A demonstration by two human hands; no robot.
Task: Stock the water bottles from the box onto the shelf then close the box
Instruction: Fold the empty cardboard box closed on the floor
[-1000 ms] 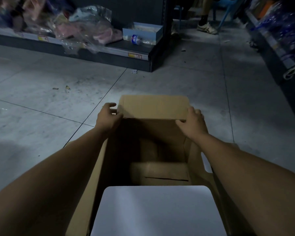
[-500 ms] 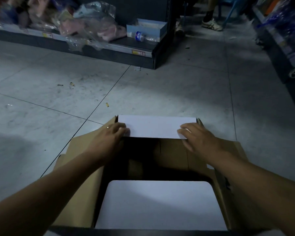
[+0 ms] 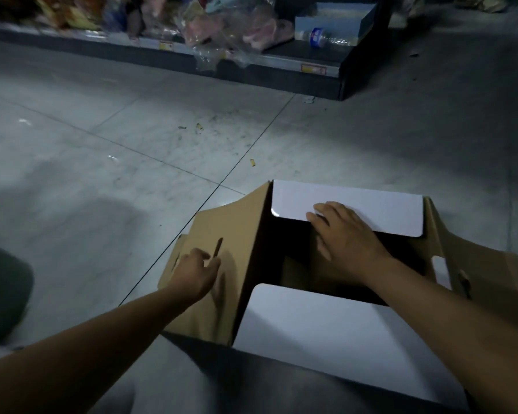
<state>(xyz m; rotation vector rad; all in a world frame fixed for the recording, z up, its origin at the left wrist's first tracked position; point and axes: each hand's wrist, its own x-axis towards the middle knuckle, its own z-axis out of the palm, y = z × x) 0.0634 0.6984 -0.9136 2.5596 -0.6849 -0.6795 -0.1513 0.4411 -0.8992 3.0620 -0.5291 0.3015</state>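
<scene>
Brown cardboard box [image 3: 488, 271], open on the floor [image 3: 102, 150]. Its white far flap [image 3: 380, 204] is pressed by the right hand [image 3: 346, 236], grip flat; its brown side flap [image 3: 231, 228] is touched by the left hand [image 3: 196, 273], grip loose. Light, stiff card, likely best taken at flap edges.

The box [image 3: 326, 330] stands on the floor [image 3: 102, 144] before me, my right hand [image 3: 346, 234] on its far flap [image 3: 371, 201], my left hand [image 3: 196, 273] on its left flap [image 3: 231, 225], the shelf [image 3: 296, 53] beyond.

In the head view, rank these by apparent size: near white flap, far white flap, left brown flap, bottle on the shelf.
1. near white flap, nearest the camera, so inflated
2. left brown flap
3. far white flap, partly under the right hand
4. bottle
</scene>
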